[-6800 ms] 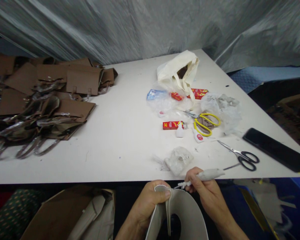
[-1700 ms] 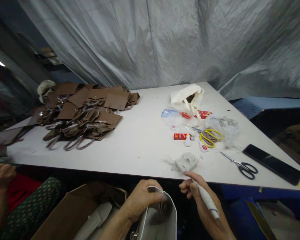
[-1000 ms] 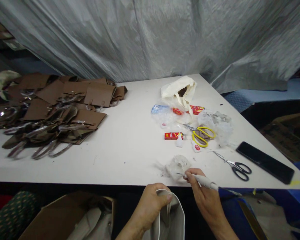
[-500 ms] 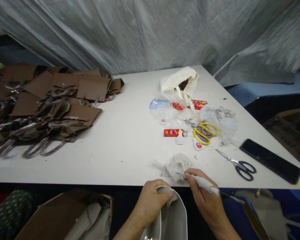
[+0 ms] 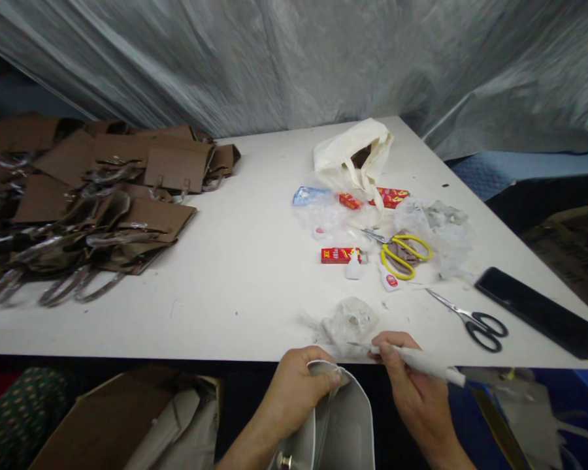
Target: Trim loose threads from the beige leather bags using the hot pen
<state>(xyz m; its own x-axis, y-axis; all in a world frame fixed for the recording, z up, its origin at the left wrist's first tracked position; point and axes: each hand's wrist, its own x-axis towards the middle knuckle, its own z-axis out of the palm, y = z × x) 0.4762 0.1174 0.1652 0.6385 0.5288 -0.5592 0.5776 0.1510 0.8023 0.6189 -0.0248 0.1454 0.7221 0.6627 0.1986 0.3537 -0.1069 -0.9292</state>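
Observation:
My left hand point(image 5: 296, 385) grips the top rim of a light grey bag point(image 5: 350, 418), which hangs open below the table's front edge, a metal fitting low on its left. In my right hand point(image 5: 416, 385) is a pale, wrapped tool point(image 5: 424, 363) with a thin tip pointing left. That tip is beside a crumpled clear plastic bag point(image 5: 350, 320) near the table edge. The fingers of my right hand are closed round the tool, a little apart from the grey bag.
Brown handbags point(image 5: 176, 166) are piled on the table's left. Yellow-handled scissors point(image 5: 406, 254), black-handled scissors point(image 5: 485, 326), a red box point(image 5: 338, 255), a cream cloth bag point(image 5: 338, 153) and a black phone point(image 5: 539, 312) lie right. A patterned sleeve point(image 5: 24, 411) shows lower left.
My right hand has moved slightly right with the tool, whose handle now lies flatter. My left hand still holds the grey bag. The view has shifted a little.

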